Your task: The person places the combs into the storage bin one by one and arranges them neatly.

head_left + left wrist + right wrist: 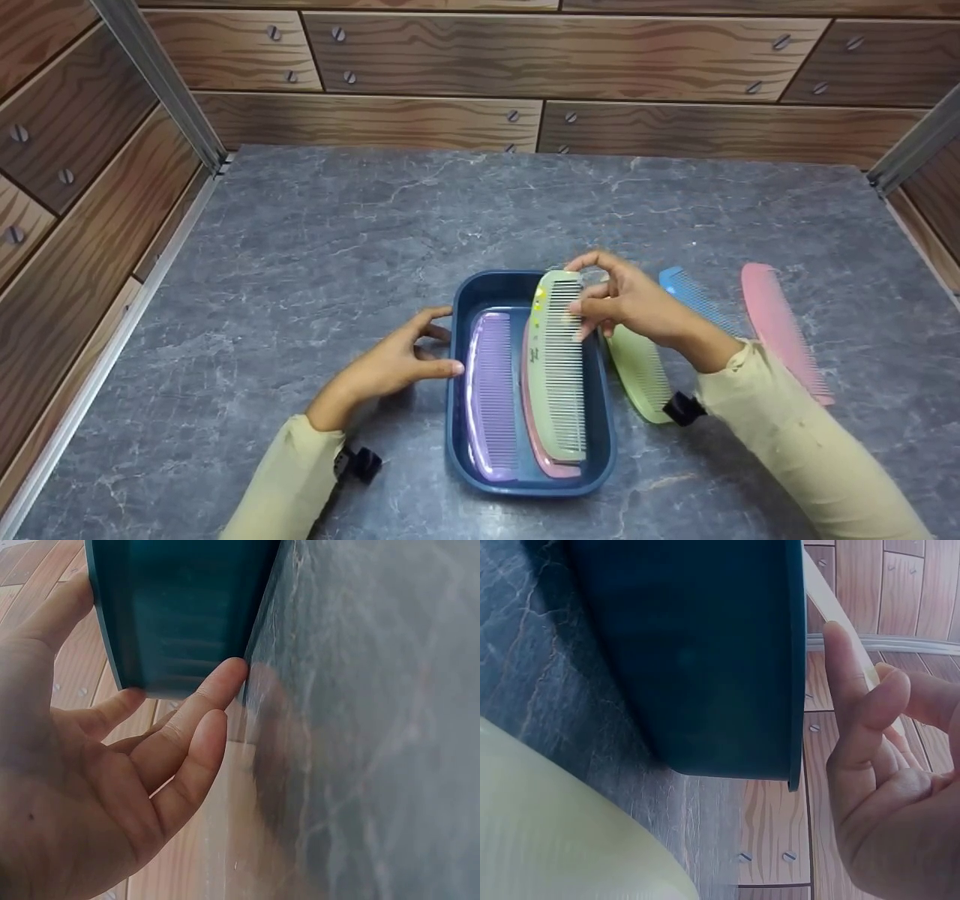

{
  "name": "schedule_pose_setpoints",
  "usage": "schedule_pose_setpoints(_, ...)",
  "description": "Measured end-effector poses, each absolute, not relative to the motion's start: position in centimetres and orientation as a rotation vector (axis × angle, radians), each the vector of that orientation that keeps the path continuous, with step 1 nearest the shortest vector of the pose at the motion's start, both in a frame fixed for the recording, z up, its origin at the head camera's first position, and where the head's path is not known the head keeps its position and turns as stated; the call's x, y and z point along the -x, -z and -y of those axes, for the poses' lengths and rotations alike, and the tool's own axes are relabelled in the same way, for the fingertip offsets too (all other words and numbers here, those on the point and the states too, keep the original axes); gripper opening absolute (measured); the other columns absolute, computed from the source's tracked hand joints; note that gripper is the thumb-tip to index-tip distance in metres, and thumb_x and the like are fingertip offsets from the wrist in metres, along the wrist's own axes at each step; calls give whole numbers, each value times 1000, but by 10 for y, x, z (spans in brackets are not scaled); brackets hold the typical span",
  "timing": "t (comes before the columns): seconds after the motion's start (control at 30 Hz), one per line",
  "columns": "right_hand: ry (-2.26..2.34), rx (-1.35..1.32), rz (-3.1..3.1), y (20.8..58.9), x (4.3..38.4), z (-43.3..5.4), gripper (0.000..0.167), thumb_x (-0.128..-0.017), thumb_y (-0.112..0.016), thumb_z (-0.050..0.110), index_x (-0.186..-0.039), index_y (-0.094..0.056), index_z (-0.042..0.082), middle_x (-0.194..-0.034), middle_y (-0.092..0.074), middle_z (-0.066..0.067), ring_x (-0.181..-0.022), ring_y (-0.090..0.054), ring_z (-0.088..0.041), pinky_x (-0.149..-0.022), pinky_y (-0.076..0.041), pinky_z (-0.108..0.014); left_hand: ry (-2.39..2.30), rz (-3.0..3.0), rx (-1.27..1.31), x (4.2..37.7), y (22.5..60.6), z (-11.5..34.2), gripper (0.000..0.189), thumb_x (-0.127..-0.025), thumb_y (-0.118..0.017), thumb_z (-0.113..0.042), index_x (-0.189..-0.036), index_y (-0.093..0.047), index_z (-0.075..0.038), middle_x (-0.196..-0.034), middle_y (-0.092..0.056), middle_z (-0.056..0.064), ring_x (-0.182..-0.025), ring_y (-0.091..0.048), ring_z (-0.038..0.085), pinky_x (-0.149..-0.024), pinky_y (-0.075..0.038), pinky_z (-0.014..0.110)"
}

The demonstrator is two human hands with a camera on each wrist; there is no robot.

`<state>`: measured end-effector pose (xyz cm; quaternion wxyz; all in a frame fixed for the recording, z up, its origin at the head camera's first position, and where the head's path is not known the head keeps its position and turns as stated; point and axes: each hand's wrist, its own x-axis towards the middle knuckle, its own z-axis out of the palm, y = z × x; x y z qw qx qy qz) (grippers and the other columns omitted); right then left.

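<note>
My right hand [630, 304] pinches a pale green comb [551, 375] with yellow marks near its upper spine. In the right wrist view, that comb [836, 604] stands at a slant above the rim, between thumb and fingers. In the head view it overlaps a pink comb [559, 471] inside a dark blue tray [450, 442]. A purple comb [491, 397] lies along the tray's left side. My left hand [386, 367] touches the tray's left edge, thumb tip at the rim. Up close, the left hand's fingers [221, 686] are spread and gently bent beside the tray wall [180, 615].
Right of the tray, another green comb [641, 375] lies on the grey marbled table [337, 217], partly under my right hand. Beyond it are a blue comb [697, 300], partly hidden by the wrist, and a larger pink comb [780, 322]. Wood-patterned panels [562, 56] enclose the table.
</note>
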<state>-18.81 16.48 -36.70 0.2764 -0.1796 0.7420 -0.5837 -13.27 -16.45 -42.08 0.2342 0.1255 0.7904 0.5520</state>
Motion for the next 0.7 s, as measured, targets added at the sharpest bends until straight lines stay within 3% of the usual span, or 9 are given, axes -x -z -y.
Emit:
schedule_pose_setpoints(0.3, 1533, 506, -2051, 372, 186, -164, 41, -93, -58, 4, -128, -37, 5, -85, -72, 0, -67, -70, -16, -50, -48, -24, -1524, -2157, -354, 132, 420, 163, 86, -83, -76, -33, -151, -27, -15, -136, -49, 22, -100, -67, 25, -93, -53, 38)
schedule_pose_setpoints(0.47, 1502, 499, -2137, 374, 186, -162, 44, -88, -66, 5, -126, -43, 0, -79, -69, 4, -63, -57, -9, -53, -46, -24, -1532, -2146, -366, 133, 420, 163, 86, -84, -76, -32, -151, -26, -13, -137, -48, 22, -104, -66, 25, -93, -53, 37)
schedule_pose_setpoints(0.7, 1406, 540, -2340, 376, 189, -162, 44, -80, -74, 4, -119, -56, -4, -89, -55, 0, -77, -51, -10, -65, -44, -20, -1514, -2179, -356, 132, 420, 164, 86, -82, -77, -33, -151, -28, -17, -137, -50, 19, -103, -65, 23, -92, -53, 37)
